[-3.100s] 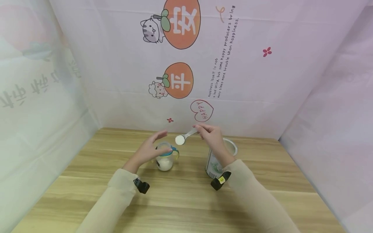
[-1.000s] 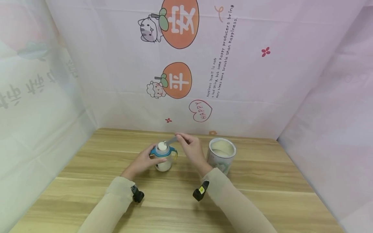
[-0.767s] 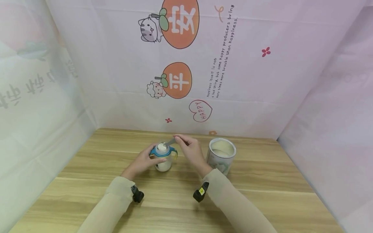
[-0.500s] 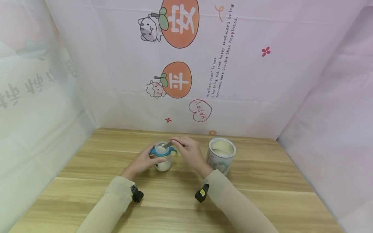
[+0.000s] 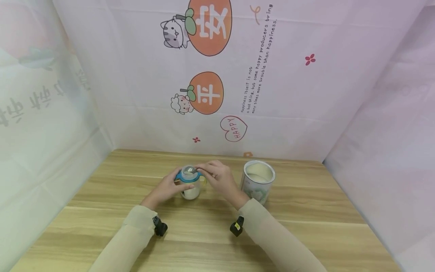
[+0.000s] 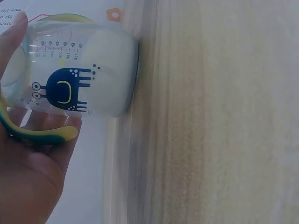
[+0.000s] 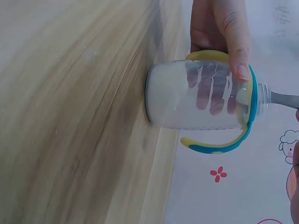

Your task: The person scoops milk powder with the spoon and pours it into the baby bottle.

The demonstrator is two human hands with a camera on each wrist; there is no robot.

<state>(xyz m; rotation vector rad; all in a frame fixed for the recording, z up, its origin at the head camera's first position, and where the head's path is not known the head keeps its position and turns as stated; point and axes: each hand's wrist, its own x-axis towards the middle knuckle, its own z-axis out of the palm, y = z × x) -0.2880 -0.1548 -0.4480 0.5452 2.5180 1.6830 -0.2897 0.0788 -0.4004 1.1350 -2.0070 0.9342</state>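
A clear baby bottle (image 5: pixel 191 193) with a blue-and-yellow two-handled collar stands upright on the table, its mouth uncovered. My left hand (image 5: pixel 165 190) grips it at the collar, thumb in front and fingers behind. Whitish contents fill the lower part of the bottle (image 7: pixel 168 95) in the right wrist view. Between thumb and fingers, my right hand (image 5: pixel 221 181) pinches a powder scoop (image 5: pixel 191 170) by its grey handle. The scoop's bowl is tipped down inside the bottle's mouth. A dark blue cartoon creature and a measuring scale show on the bottle (image 6: pixel 105 74) in the left wrist view.
To the right stands an uncovered can (image 5: pixel 256 190) with pale powder inside, close to my right forearm. Printed white cloth (image 5: pixel 272 132) walls in the wooden table (image 5: pixel 200 241) at the back and both sides.
My right hand has carried the heaped scoop left to the bottle and tipped it; the white heap has left the bowl. My left hand, earlier spread near the bottle, has taken hold of it.
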